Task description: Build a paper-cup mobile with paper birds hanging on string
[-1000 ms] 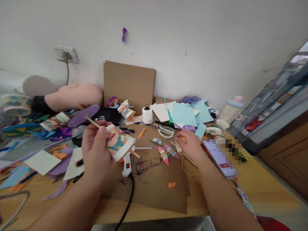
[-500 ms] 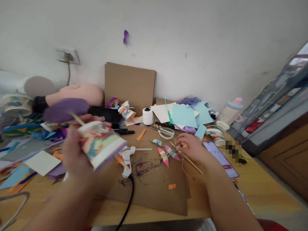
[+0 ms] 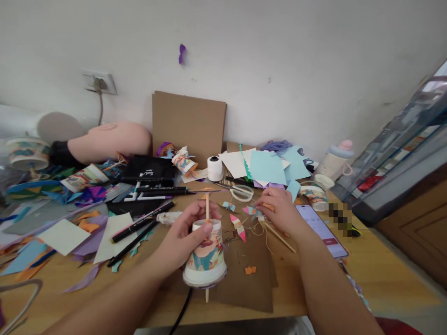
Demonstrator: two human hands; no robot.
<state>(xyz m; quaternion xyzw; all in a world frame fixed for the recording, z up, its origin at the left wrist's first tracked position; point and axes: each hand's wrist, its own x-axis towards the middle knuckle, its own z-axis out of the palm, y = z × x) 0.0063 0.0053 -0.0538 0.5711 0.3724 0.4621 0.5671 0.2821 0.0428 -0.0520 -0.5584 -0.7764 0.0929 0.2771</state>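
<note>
Head view: wooden table [image 3: 384,274], littered; brown cardboard mat [image 3: 244,284], seemingly shielding it. Left hand [image 3: 185,232] wrapped round inverted printed paper cup [image 3: 206,260] above the mat's near edge, keeping its skewering wooden stick [image 3: 207,204] vertical. Right hand [image 3: 279,211], fingers curled onto folded paper piece [image 3: 252,211], steadying it; whether it is pinched cannot be told.

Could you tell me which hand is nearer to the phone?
Right. The right hand rests just left of the phone; the left hand grips the paper cup well further left.
</note>
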